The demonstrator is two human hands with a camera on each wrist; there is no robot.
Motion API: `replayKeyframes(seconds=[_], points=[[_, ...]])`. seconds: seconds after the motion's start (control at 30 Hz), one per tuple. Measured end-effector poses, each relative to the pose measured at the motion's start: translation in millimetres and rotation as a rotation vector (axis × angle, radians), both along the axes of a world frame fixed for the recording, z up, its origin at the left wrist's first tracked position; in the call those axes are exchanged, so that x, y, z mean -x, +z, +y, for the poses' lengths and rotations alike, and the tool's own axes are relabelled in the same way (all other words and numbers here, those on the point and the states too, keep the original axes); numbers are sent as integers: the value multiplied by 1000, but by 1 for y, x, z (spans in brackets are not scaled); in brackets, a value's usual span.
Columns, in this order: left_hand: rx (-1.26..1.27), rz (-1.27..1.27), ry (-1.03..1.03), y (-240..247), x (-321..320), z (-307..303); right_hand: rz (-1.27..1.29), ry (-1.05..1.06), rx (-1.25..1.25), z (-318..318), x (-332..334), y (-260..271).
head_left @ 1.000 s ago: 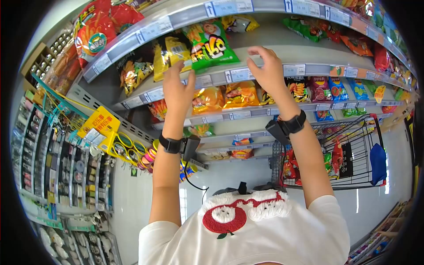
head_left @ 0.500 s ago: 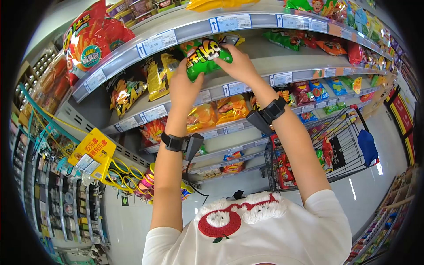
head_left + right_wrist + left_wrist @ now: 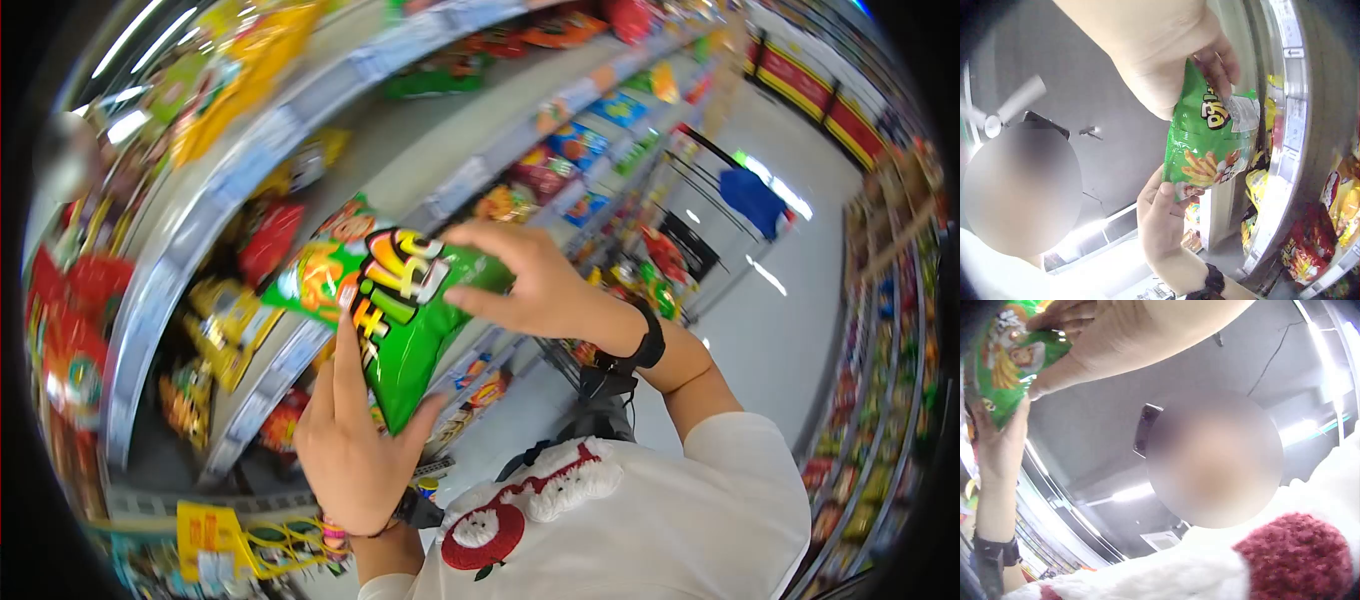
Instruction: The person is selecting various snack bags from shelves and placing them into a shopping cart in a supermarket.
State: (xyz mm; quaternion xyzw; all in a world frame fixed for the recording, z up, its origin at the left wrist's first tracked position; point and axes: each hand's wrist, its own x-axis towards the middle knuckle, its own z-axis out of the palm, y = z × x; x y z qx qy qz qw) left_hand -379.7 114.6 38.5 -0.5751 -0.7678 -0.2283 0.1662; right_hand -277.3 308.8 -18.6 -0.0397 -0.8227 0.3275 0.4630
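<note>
A green snack bag (image 3: pixel 408 350) with bold lettering and a picture of fries is held in front of the shelves, tilted. My right hand (image 3: pixel 525 280) grips its right end, thumb on the printed face and fingers at the upper edge. My left hand (image 3: pixel 350 445) holds the lower left side, index finger lying on the print and thumb by the bottom corner. In the right wrist view, the left hand (image 3: pixel 1159 215) pinches a lower corner of the bag (image 3: pixel 1194 134). The left wrist view shows the bag (image 3: pixel 1007 369) between both hands.
Shelves of snack bags run diagonally behind; yellow bags (image 3: pixel 228 325) and red bags (image 3: pixel 85 330) sit at the left. A wire shopping cart with snack bags (image 3: pixel 662 265) and a blue cloth (image 3: pixel 752 203) stands at the right. A yellow sign (image 3: pixel 210 540) hangs at lower left.
Both hands took hold of the green bag on the shelf and brought it out towards the body. The head view has turned right, and the bag is now tilted.
</note>
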Motion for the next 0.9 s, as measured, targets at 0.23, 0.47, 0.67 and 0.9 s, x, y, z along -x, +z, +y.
replayKeyframes(seconds=[0.23, 0.47, 0.67, 0.9], points=[[194, -108, -397, -13, -43, 117, 74, -354, 246, 58, -99, -63], [220, -406, -645, -174, -85, 297, -207, -816, 464, 142, -179, -163], [532, -501, -534, -339, -111, 362, -618, -844, 565, 179, -208, -304], [626, -632, -419, -435, -86, 356, -784, -622, 564, 190, -190, -389]])
